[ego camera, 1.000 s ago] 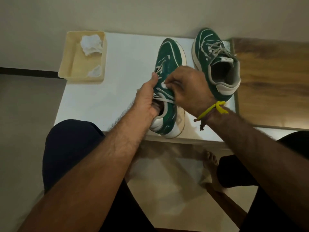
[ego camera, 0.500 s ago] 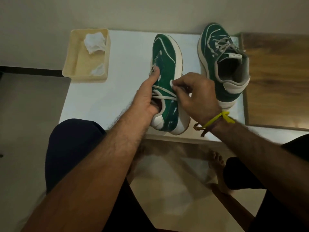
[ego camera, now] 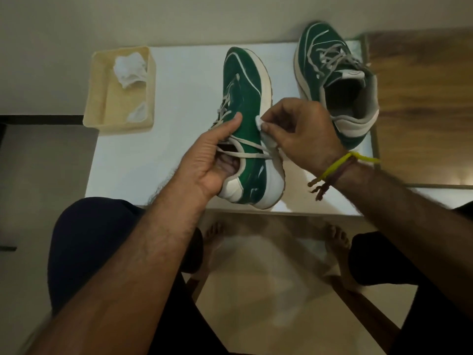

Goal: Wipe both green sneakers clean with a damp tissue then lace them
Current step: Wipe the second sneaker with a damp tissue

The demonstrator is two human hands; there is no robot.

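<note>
Head view: left hand [ego camera: 204, 160] gripping near green sneaker [ego camera: 247, 103] at collar, tilted on white table [ego camera: 179, 98]; right hand [ego camera: 304, 131] pinching damp tissue [ego camera: 259, 122] against its side.

Both forearms are bare and hairy, with no sleeves in view down to the hands. The right wrist wears a knotted yellow thread band [ego camera: 340, 163] alongside a darker brown thread [ego camera: 332, 178] with loose ends hanging. Dark navy shorts [ego camera: 84, 242] cover the thighs, and both feet are bare on the floor.
</note>
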